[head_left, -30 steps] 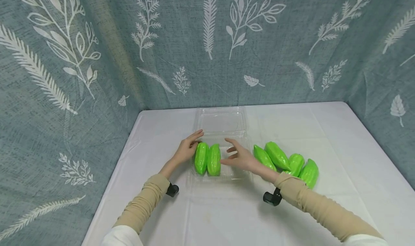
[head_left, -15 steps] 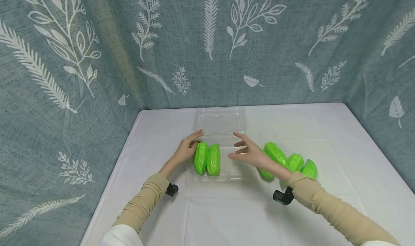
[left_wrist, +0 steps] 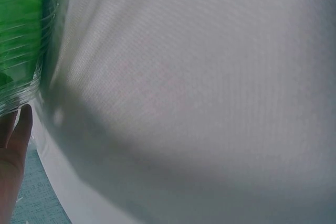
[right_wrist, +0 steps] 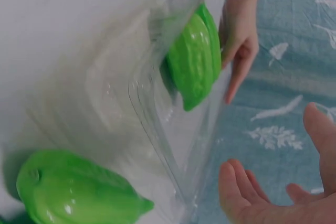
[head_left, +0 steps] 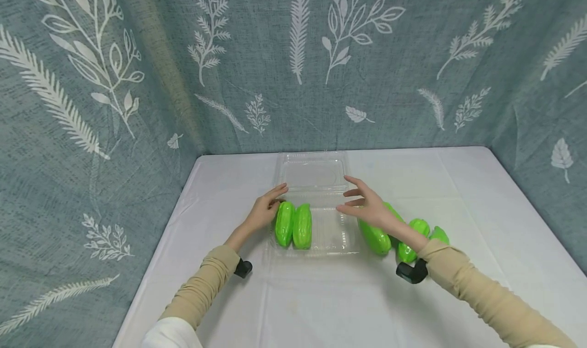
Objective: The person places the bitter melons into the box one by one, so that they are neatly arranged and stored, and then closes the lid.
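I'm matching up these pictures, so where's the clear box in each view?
Head: box near centre, slightly low.
Left wrist: box in the upper left, cut off.
Right wrist: box mid-picture, slanting from top to bottom.
Shared landmark: left hand at the box's edge.

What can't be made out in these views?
Head: parts of the loose glossy-green ridged oblong fruits, hidden by the right hand and right forearm.
Left wrist: most of the left hand and of the clear rectangular plastic container, cut off by the left edge.
Right wrist: part of the right hand, cut off by the right and bottom edges.
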Tool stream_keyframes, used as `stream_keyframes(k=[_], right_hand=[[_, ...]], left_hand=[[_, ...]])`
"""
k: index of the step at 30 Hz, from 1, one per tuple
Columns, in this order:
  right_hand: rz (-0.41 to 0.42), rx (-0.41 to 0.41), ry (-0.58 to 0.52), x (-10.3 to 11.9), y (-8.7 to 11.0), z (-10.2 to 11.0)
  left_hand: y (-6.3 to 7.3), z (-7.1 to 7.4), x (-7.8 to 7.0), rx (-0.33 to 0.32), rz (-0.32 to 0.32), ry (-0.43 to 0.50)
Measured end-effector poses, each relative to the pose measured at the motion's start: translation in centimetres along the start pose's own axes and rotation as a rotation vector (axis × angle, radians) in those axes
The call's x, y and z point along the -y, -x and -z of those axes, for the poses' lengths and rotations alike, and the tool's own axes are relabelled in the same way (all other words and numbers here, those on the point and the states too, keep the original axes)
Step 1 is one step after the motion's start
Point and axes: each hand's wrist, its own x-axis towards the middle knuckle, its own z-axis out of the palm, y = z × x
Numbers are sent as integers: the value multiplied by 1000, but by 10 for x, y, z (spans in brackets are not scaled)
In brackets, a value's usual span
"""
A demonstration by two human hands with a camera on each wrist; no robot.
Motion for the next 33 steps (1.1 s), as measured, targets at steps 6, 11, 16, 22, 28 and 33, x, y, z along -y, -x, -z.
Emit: stream_keyframes(k=[6,11,16,22,28,33], right_hand=[[-32,-15,16,0,2,16],[-52,-42,29,-3,5,27],[-83,-73,52,-9,5,35],[-103,-104,72,-18,4,45],[-123,-120,96,-24,2,54],[-145,-127,111,-29,2,61]], left_hand=[[0,0,-1,5,-3,8],[1,1,-1,2,-15,7],[1,0,-3,-5,-15,9],[3,0,-3,-8,-17,-2],[2,0,-4,-10,-13,6],[1,0,-5,-2,-2,5]])
